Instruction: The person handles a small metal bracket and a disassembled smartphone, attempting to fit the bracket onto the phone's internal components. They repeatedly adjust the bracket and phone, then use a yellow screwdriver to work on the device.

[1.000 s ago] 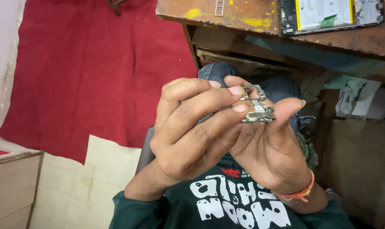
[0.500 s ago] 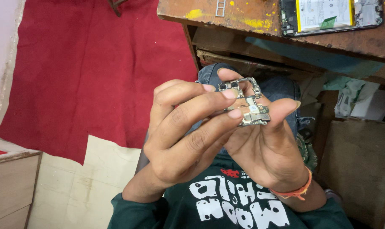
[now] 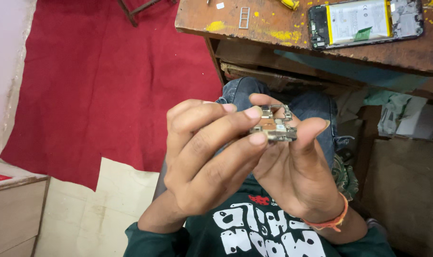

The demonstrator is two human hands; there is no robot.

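Nearest the camera, at 6 o'clock, we saw the dark green sweatshirt [image 3: 254,235] with white lettering, both forearms rising out of it. An orange wristband [image 3: 332,220] sat on the right wrist.

Just above, the left hand [image 3: 204,162] and the right hand [image 3: 297,176] met near the centre of the view. Between them was a small circuit board [image 3: 276,127], silver with a copper patch, held edge-on and roughly level. The left hand's fingers [image 3: 235,114] were curled, two fingertips pressed on the board's left edge. The right hand's thumb closed on the board's right end, with another finger behind its top edge. Both hands were pinched shut on the board; neither palm touched it.

Behind the hands, jeans [image 3: 316,107] covered the knees.

Farther off, from 9 to 12 o'clock, a red carpet [image 3: 107,81] covered the floor, with pale flooring [image 3: 111,200] at 7 o'clock. At 1 o'clock stood a wooden table [image 3: 283,35] flecked with yellow paint. On it, well apart from the hands, lay an opened phone [image 3: 364,21] with its battery showing and a small metal tray [image 3: 244,17].
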